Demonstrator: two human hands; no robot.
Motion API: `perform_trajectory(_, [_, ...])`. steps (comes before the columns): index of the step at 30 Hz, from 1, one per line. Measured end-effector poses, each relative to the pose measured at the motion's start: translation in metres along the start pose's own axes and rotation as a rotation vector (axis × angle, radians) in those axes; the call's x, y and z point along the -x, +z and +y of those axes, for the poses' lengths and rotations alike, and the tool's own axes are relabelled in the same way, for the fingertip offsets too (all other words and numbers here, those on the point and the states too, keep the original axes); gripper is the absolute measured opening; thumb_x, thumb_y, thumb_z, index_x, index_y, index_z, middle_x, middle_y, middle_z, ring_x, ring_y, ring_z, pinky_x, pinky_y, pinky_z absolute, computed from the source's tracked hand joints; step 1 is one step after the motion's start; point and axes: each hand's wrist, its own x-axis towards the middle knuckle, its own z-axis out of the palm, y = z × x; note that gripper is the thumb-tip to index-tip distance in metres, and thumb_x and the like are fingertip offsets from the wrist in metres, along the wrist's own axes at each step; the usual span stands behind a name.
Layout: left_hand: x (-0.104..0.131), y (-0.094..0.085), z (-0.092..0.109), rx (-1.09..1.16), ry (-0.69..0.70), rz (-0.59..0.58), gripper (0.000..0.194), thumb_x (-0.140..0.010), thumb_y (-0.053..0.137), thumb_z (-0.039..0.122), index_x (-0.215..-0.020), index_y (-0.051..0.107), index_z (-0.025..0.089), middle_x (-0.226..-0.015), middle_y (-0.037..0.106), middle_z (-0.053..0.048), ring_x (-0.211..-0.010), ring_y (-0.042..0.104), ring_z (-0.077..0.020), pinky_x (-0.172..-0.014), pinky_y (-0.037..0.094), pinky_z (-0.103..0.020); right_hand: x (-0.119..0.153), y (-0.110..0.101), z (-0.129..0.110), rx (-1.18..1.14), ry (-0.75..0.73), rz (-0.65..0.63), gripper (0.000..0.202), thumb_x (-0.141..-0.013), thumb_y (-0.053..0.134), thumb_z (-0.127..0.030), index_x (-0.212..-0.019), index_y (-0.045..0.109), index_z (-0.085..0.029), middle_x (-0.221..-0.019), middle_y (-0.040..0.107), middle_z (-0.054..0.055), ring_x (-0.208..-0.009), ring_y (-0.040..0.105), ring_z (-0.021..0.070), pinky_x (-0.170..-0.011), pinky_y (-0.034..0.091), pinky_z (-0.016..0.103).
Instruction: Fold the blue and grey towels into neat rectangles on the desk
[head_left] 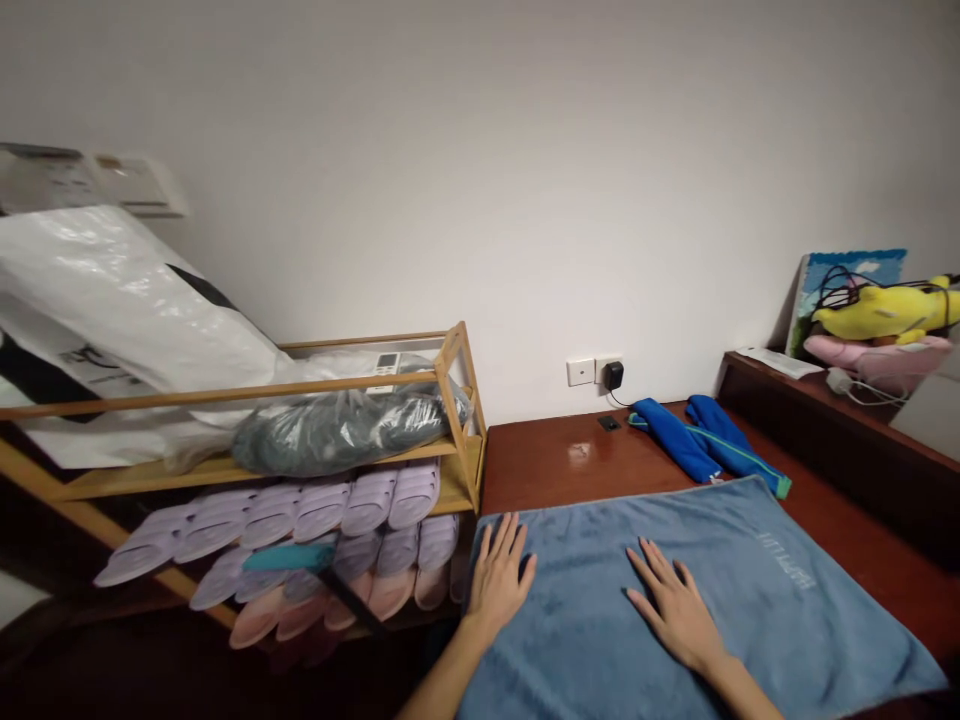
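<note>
A blue-grey towel (592,590) with faint lettering near its right side lies spread over the reddish-brown desk (532,465). My left hand (501,570) rests flat near the towel's left edge, fingers stretched forward and thumb out to the side. On the middle of the same cloth lies my right hand (675,605), palm down with its fingers spread. Neither hand holds anything. Just beyond the towel's far edge are blue sleeve-like cloth pieces (679,440) with green trim.
Left of the desk stands a wooden rack (457,400) holding lilac slippers (322,505), a white plastic bag (112,300) and a plastic-wrapped dark bundle (345,430). A black plug (613,375) sits in the wall socket. On a raised ledge at right is a yellow plush toy (885,312).
</note>
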Motion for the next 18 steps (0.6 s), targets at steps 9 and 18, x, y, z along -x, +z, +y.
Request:
perform_trajectory(9, [0.034,-0.022,0.046,0.201,0.233,-0.248,0.06,-0.092,0.031,0.05,-0.145,0.014,0.028,-0.15,0.026,-0.003,-0.137,0.023,-0.0217,-0.112,0.022,-0.048,0.015,0.004,0.0,0.066,0.047,0.08,0.062,-0.088,0.028,-0.062,-0.141,0.032,-0.029,-0.15,0.026,0.005,-0.137,0.022,0.024,-0.108,0.025,0.049])
perform_trajectory(18, [0.014,-0.012,0.072,0.236,0.131,-0.226,0.058,-0.092,0.028,0.051,-0.144,0.017,0.028,-0.151,0.022,-0.004,-0.138,0.02,-0.025,-0.111,0.022,-0.052,-0.015,0.002,0.006,0.095,0.213,0.049,0.069,-0.086,0.022,-0.066,-0.141,0.03,-0.025,-0.15,0.025,0.008,-0.138,0.018,0.0246,-0.108,0.022,0.052])
